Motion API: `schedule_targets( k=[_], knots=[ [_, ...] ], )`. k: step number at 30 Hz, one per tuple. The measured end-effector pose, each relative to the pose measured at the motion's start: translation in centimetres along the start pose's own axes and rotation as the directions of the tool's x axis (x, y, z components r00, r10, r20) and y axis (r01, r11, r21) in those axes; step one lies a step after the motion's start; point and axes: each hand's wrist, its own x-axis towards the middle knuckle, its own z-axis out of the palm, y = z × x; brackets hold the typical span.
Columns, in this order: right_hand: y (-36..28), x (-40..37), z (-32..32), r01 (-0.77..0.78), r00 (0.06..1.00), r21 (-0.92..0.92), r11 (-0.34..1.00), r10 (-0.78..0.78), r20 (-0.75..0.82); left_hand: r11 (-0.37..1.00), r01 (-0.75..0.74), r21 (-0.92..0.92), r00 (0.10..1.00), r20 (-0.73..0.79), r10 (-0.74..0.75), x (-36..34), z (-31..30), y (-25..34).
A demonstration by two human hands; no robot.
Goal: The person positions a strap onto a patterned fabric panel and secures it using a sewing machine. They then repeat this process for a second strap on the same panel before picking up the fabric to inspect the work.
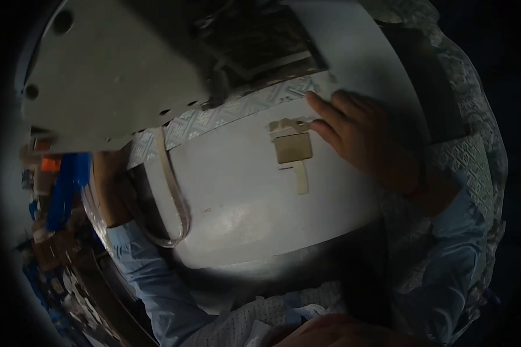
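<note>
A strip of pale patterned fabric (231, 113) runs along the front of a large sewing machine (116, 75) and passes beneath its head. My right hand (356, 130) is over the white work surface at the strip's right end. Its fingers are stretched out, and a fingertip is at the fabric's edge. My left hand (105, 170) is at the strip's left end, with its fingers hidden behind the machine body. A narrow beige band (171, 182) hangs in a loop beside my left wrist.
The white machine table (226, 191) carries a brownish rectangular plate (294, 148) with pale tape pieces. Blue material (69, 185) and mixed clutter lie at the left. More patterned fabric (466, 165) is draped along the right edge.
</note>
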Motion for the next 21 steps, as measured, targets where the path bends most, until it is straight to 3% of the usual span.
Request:
schedule_targets(
  k=[2,4,5,7,11,16,21],
  knots=[
    [-0.1,0.5,0.0,0.054,0.999,0.032,0.998,-0.054,0.001,0.943,0.284,-0.175,0.956,0.131,-0.264,-0.6,-1.3,0.2],
    [-0.1,0.6,-0.3,-0.024,0.997,0.046,0.999,0.020,0.076,0.883,0.335,-0.329,0.939,0.041,-0.341,-0.4,-1.2,4.9],
    [-0.3,0.8,-0.6,0.012,0.998,0.072,0.997,-0.017,0.067,0.881,0.356,-0.310,0.929,0.015,-0.370,-0.2,-1.2,5.2],
    [-0.6,1.1,-1.1,-0.084,0.982,0.074,0.994,0.070,0.175,0.922,0.351,-0.164,0.936,0.033,-0.350,0.2,-0.8,5.8],
    [-0.7,1.3,-1.1,-0.077,0.977,0.032,0.996,0.069,0.203,0.868,0.451,-0.207,0.891,0.045,-0.452,0.7,-1.0,9.7],
    [-0.6,1.3,-1.0,-0.105,0.970,0.072,0.992,0.086,0.228,0.921,0.353,-0.164,0.933,-0.009,-0.359,0.5,-0.5,9.6],
    [-0.3,1.1,-0.8,-0.106,0.964,0.048,0.993,0.091,0.249,0.900,0.389,-0.199,0.920,0.027,-0.392,0.8,-0.6,9.2]
  ],
)
